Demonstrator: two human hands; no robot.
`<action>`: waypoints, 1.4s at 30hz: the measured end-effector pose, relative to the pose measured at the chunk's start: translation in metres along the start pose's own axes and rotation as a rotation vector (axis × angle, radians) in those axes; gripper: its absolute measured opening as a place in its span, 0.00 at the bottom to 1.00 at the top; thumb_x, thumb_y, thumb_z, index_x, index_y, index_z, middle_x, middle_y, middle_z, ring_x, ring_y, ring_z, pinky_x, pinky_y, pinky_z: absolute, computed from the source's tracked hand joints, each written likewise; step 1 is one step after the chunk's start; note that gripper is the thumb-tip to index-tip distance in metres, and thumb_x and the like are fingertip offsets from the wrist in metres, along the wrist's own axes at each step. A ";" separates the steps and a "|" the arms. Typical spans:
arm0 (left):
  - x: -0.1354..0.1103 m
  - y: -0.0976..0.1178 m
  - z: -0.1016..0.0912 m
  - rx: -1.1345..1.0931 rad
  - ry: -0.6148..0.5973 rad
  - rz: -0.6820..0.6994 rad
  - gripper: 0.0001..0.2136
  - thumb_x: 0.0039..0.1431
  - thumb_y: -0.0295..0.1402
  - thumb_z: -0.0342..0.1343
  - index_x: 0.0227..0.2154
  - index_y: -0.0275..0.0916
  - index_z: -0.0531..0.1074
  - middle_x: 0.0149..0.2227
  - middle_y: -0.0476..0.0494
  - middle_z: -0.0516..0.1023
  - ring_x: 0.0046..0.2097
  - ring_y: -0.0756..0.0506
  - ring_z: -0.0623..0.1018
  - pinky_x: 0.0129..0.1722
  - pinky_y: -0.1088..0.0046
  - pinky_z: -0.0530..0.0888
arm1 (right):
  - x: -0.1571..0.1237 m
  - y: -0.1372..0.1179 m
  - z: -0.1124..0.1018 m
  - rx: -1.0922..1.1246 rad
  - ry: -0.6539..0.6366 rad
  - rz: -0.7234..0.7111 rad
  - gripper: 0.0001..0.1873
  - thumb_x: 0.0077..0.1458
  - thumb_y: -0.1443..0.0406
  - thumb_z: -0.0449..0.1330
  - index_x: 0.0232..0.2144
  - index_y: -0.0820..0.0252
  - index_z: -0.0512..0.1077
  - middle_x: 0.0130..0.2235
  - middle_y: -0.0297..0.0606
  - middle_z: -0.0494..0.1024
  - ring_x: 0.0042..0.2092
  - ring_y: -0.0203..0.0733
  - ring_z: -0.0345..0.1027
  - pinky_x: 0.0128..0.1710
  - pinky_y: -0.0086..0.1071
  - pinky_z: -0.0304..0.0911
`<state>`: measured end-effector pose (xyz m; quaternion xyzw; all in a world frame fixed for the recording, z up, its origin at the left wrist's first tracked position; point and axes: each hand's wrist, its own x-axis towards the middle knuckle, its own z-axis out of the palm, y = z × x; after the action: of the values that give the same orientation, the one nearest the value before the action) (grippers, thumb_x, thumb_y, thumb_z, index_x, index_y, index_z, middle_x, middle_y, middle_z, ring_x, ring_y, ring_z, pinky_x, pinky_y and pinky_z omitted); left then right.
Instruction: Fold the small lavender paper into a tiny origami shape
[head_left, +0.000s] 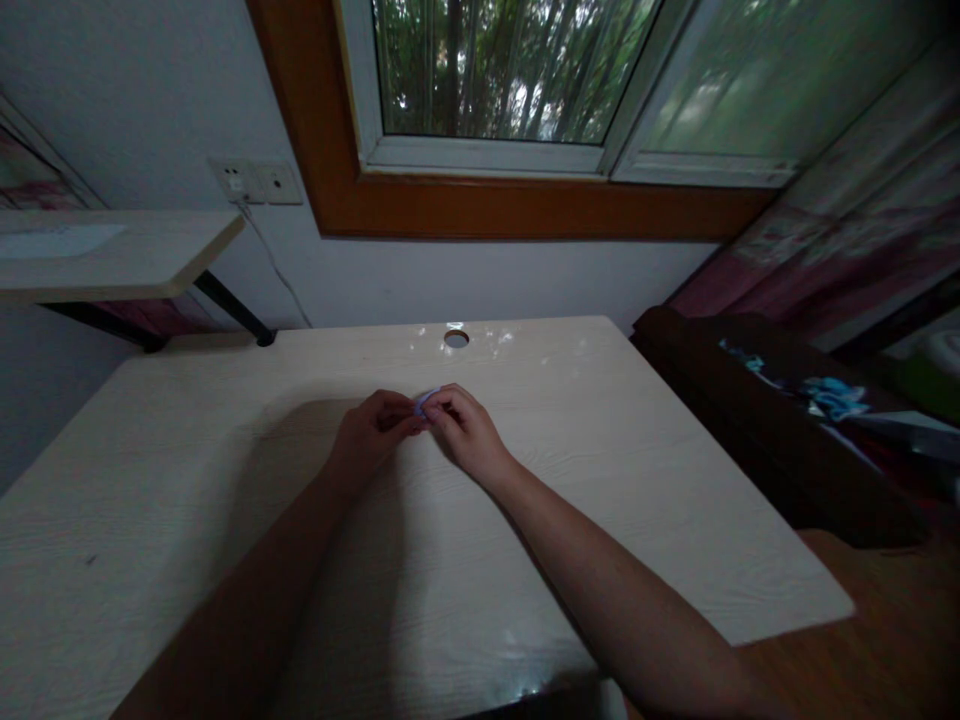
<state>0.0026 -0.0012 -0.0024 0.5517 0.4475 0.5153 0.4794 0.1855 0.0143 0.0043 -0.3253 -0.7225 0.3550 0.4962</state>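
Observation:
My left hand [373,428] and my right hand [466,430] meet at the middle of a pale wooden desk [187,480], fingertips touching. Both are curled in a pinch around a small pale bluish-white object [424,400] held between them. Only a sliver of it shows above the fingers, too little to name. Both forearms stretch across the desk from the near edge.
A round cable hole [456,338] sits near the desk's far edge. A raised shelf [112,255] stands at the left on black legs, with a wall socket [255,182] and cord behind. A window is above. Dark furniture [787,430] borders the desk's right side.

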 end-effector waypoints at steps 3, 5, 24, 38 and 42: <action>0.001 -0.001 0.000 0.023 0.011 -0.006 0.16 0.48 0.40 0.69 0.37 0.38 0.72 0.34 0.43 0.83 0.36 0.43 0.84 0.42 0.63 0.81 | -0.002 0.003 0.001 0.010 0.011 0.031 0.06 0.64 0.63 0.56 0.38 0.55 0.72 0.38 0.37 0.73 0.41 0.40 0.70 0.44 0.36 0.65; 0.001 0.000 0.000 0.030 0.020 0.000 0.17 0.48 0.40 0.69 0.36 0.38 0.72 0.33 0.43 0.83 0.36 0.43 0.84 0.41 0.64 0.81 | -0.003 0.004 0.002 0.011 0.014 0.057 0.06 0.64 0.62 0.56 0.38 0.55 0.72 0.39 0.38 0.74 0.41 0.41 0.70 0.44 0.36 0.66; 0.001 0.003 0.000 0.119 0.040 0.027 0.17 0.49 0.43 0.68 0.36 0.39 0.72 0.31 0.44 0.83 0.34 0.44 0.84 0.38 0.67 0.81 | -0.003 0.014 0.011 0.374 0.105 0.199 0.24 0.53 0.62 0.66 0.50 0.50 0.61 0.35 0.30 0.73 0.35 0.36 0.69 0.36 0.32 0.65; 0.003 0.003 0.002 -0.026 -0.002 -0.035 0.18 0.49 0.42 0.68 0.39 0.38 0.72 0.33 0.43 0.84 0.34 0.43 0.84 0.40 0.64 0.81 | -0.002 0.017 0.011 0.439 0.104 0.207 0.21 0.54 0.64 0.64 0.48 0.51 0.63 0.35 0.29 0.74 0.34 0.36 0.69 0.37 0.32 0.65; 0.005 0.004 0.002 -0.037 -0.020 -0.041 0.20 0.49 0.42 0.68 0.41 0.38 0.71 0.32 0.44 0.84 0.34 0.43 0.84 0.41 0.64 0.81 | -0.001 0.015 0.010 0.419 0.108 0.216 0.21 0.53 0.63 0.65 0.48 0.51 0.63 0.34 0.30 0.74 0.34 0.36 0.70 0.36 0.32 0.65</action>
<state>0.0053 0.0025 0.0017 0.5386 0.4443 0.5078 0.5046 0.1786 0.0194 -0.0116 -0.3092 -0.5663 0.5303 0.5499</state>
